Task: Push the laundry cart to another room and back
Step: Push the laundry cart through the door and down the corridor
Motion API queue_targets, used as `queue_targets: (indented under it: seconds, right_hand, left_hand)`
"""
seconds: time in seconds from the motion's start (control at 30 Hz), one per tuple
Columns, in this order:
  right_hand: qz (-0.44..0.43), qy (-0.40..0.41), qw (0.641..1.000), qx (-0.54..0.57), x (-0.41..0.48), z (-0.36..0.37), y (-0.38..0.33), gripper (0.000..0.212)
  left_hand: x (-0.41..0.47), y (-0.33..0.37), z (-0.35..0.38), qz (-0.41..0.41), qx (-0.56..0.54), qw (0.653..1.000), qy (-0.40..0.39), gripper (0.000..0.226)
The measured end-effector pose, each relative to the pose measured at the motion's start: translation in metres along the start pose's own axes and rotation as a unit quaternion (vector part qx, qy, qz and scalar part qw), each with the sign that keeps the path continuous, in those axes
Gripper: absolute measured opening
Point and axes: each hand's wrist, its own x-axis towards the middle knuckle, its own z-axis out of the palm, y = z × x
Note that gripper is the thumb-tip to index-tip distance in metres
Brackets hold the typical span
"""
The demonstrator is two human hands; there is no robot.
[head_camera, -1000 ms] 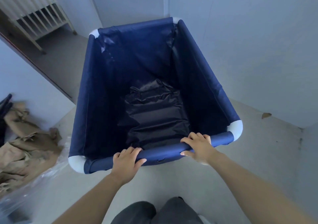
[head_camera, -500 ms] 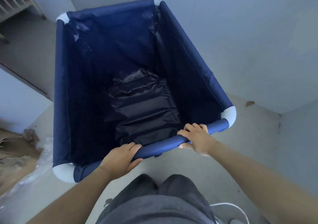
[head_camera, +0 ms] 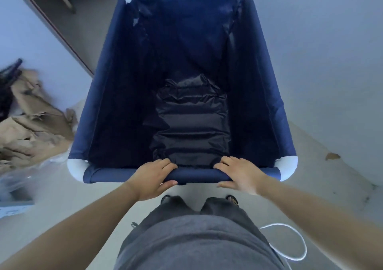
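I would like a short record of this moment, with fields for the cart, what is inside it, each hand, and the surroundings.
cart: blue laundry cart, white corner pieces, open top
contents: dark quilted item lying on the bottom
left hand: left hand, grip closed on the near rail
right hand: right hand, grip closed on the same rail
floor left: crumpled brown paper
floor right: white cable

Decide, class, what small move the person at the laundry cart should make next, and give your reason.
Probably push straight ahead, easing slightly left. Both the left hand and right hand grip the near rail of the laundry cart, the doorway opens ahead-left, and the wall runs close along the cart's right side.
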Motion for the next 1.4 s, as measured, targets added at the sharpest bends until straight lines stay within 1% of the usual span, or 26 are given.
queue_targets:
  seconds: [0.1,0.23,0.33,0.37,0.43,0.5,0.67,0.83,0.97,1.23,1.4]
  right_hand:
    - [-0.048,-0.022,0.999,-0.008,-0.008,-0.006,0.024,0.057]
    - [-0.114,-0.025,0.993,-0.003,-0.014,-0.005,0.050,0.056]
    - [-0.148,-0.025,0.989,0.002,-0.015,-0.003,0.058,0.054]
    - [-0.152,-0.019,0.988,-0.001,-0.015,-0.004,0.059,0.054]
    - [-0.157,-0.015,0.987,-0.007,-0.018,-0.006,0.060,0.053]
    - [-0.163,-0.014,0.986,-0.007,-0.021,-0.005,0.062,0.051]
    - [-0.157,0.004,0.987,0.033,-0.034,-0.001,0.075,0.044]
    - [-0.151,0.015,0.987,0.044,-0.053,0.003,0.097,0.044]
    - [-0.146,0.021,0.989,0.014,-0.075,0.005,0.122,0.049]
    - [-0.128,0.038,0.987,-0.088,-0.133,0.008,0.180,0.052]
    - [-0.123,0.033,0.987,-0.101,-0.166,0.006,0.217,0.051]
  left_hand:
    - [0.016,0.040,0.003,-0.049,0.019,0.998,0.033,0.055]
    - [0.017,0.066,0.006,-0.116,0.023,0.989,0.084,0.051]
    - [0.014,0.087,0.012,-0.197,-0.014,0.974,0.109,0.061]
    - [0.014,0.095,0.014,-0.227,-0.028,0.967,0.110,0.060]
    - [0.016,0.107,0.017,-0.278,-0.050,0.954,0.097,0.044]
    - [0.020,0.116,0.014,-0.306,-0.071,0.946,0.084,0.039]
    - [0.031,0.133,0.011,-0.336,-0.088,0.936,0.060,0.039]
    - [0.041,0.166,0.017,-0.356,-0.087,0.928,0.063,0.040]
    - [0.055,0.202,0.022,-0.367,-0.075,0.925,0.067,0.040]
    - [0.093,0.281,0.044,-0.384,-0.050,0.919,0.080,0.042]
    - [0.108,0.320,0.055,-0.356,-0.057,0.929,0.086,0.048]
